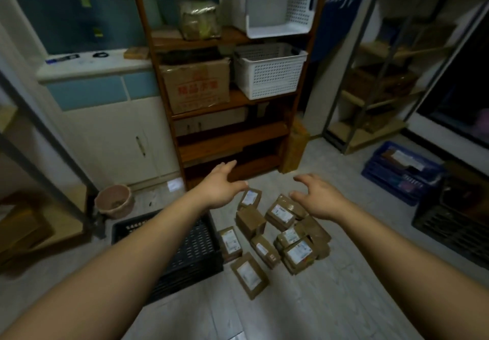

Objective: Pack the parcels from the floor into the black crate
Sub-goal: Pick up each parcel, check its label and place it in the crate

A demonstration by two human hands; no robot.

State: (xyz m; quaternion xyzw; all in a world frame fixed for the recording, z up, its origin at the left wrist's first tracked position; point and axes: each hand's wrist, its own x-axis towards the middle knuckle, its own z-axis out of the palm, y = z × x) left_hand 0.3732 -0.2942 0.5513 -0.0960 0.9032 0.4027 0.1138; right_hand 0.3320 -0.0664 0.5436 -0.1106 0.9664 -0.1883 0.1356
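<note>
Two released grips, left hand (pixel 219 186) and right hand (pixel 321 200) over parcels (pixel 281 214), black crate (pixel 132 226) alongside

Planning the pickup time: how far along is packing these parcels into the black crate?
Done: nothing that shows; the black crate, where the left forearm does not hide it, looks empty. In hand: nothing; the left hand and right hand hover open above the parcels. Left: all of them, lying on the floor beside the crate.
</note>
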